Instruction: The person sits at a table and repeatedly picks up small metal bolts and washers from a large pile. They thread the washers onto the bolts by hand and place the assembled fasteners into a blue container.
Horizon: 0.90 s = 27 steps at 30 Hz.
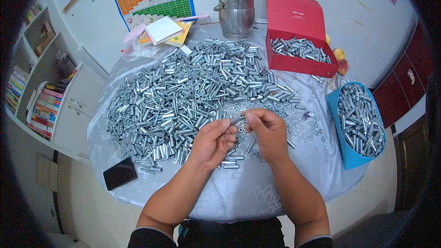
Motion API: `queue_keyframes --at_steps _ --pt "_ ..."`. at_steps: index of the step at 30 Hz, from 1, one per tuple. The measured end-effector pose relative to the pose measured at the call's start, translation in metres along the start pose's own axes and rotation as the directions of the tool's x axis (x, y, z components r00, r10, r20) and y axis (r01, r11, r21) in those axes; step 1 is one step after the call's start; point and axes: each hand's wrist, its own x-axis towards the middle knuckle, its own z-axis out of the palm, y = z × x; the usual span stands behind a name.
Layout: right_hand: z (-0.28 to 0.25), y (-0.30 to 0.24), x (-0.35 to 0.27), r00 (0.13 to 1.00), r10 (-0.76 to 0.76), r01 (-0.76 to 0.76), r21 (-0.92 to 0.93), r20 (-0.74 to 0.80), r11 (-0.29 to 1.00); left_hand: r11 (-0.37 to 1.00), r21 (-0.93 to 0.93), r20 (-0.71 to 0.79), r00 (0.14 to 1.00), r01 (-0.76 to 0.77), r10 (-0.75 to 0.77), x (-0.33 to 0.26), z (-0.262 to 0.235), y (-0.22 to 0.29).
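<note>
our forearms reach up from below to the grip, where we have one metal tube between both hands. the left hand has it in a narrow pinch of thumb and fingers, and the right hand is closed at its other end; whether a smaller part sits under those right fingertips, we cannot tell. we judge this piece to be partway through its handling, since it is in our fingers and not set down. right of the grip, the blue bin is heaped with similar pieces, and beyond the grip to the right the open red box holds many more. if those are finished, a fair share is done, but we cannot be sure of it. much seems left either way: the big loose pile spreads from just past our fingers to the far left. small rings lie scattered right of the grip. well left of the grip and nearer us, a phone lies on the tablecloth; far beyond the grip stands a metal pot
</note>
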Motion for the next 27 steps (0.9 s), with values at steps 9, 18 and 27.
queue_keyframes --at_steps 9,18,27 --pt "0.006 0.001 0.000 0.953 -0.301 0.269 -0.370 -0.030 0.889 0.996 -0.070 0.119 0.992 0.054 -0.046 0.001 -0.005 -0.005" --pt "0.009 -0.002 -0.003 0.753 -0.649 0.548 -0.645 0.105 0.532 0.940 -0.268 0.177 0.970 0.210 -0.166 0.001 -0.004 -0.006" --pt "0.012 -0.013 -0.010 0.985 -0.157 0.150 -0.106 -0.066 0.983 0.957 -0.214 0.159 0.973 0.198 -0.166 -0.005 0.006 -0.005"
